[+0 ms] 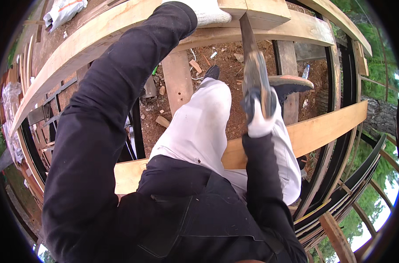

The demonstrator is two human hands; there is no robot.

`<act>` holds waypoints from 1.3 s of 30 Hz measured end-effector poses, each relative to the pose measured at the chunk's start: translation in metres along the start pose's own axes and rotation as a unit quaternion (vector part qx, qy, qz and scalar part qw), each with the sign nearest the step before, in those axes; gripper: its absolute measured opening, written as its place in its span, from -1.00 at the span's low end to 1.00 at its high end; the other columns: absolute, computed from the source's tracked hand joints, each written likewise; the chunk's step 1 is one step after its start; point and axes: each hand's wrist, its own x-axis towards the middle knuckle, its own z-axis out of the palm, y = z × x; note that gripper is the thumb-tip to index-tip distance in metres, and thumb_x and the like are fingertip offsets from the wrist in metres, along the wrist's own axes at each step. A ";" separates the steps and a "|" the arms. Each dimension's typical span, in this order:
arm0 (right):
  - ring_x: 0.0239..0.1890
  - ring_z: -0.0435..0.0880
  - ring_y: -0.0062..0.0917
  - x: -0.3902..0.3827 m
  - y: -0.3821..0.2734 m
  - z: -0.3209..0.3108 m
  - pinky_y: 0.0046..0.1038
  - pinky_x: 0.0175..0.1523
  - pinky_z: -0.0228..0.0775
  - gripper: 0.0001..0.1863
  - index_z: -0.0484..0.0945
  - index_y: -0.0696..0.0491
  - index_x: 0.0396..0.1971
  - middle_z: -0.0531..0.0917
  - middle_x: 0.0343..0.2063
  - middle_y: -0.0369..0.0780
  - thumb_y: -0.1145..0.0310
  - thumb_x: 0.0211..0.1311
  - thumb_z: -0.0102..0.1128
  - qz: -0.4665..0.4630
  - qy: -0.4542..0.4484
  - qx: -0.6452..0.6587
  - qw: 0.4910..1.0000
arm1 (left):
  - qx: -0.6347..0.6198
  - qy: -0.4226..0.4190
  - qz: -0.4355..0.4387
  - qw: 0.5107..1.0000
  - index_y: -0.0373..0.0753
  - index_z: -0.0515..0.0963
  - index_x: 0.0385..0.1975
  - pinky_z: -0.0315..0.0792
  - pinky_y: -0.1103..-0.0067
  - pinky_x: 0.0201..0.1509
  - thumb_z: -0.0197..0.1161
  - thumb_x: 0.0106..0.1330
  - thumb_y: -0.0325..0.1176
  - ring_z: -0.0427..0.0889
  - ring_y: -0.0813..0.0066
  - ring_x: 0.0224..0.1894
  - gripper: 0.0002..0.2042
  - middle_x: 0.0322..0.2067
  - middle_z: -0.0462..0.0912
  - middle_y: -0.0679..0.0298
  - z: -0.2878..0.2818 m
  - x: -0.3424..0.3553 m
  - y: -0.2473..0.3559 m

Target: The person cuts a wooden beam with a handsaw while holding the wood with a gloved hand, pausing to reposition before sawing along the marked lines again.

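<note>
My right hand, in a white and dark glove, is wrapped round the handle of a handsaw. The handle and hand are smeared by motion. The saw's blade points away from me, its far end at a thin cut line in a wooden beam. Left of the blade, my left hand in a white glove bears on the same beam and holds it, thumb along the near side. Its other fingers pass out of sight at the upper edge. Just below lies a second long timber.
A plank crosses at my legs, and an upright board stands left of my knee. Wood offcuts litter the dirt. A plastic bottle lies at the right. Stacked boards and a tree trunk are further right.
</note>
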 end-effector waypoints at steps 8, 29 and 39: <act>-0.45 0.59 -0.68 -0.017 -0.016 -0.013 -0.57 -0.34 0.46 -0.75 0.57 0.22 -0.09 0.63 -0.41 -0.28 0.51 0.26 0.31 0.062 -0.092 -0.007 0.994 | -0.014 0.032 0.030 0.999 -0.23 0.59 0.11 0.49 0.17 0.26 0.43 -0.01 0.14 0.63 0.01 0.17 -0.28 0.09 0.66 -0.04 0.005 0.012 -0.016; -0.57 0.69 -0.53 -0.103 -0.028 -0.068 -0.47 -0.32 0.58 -0.69 0.60 0.33 -0.18 0.70 -0.58 -0.13 0.50 0.06 0.24 0.049 -0.083 -0.138 0.986 | 0.039 0.202 0.029 0.978 -0.20 0.64 -0.04 0.46 -0.06 0.15 0.48 -0.07 0.14 0.68 0.01 0.06 -0.35 0.05 0.68 0.02 0.026 0.001 -0.020; -0.42 0.60 -0.69 0.031 -0.015 0.021 -0.55 -0.29 0.46 -0.87 0.58 0.18 -0.25 0.67 -0.44 -0.27 0.53 0.25 0.35 0.051 -0.121 -0.022 0.991 | 0.006 0.041 0.015 0.999 -0.23 0.47 0.31 0.49 0.21 0.27 0.49 -0.09 0.12 0.65 -0.06 0.13 -0.10 0.10 0.67 -0.06 0.010 0.010 -0.011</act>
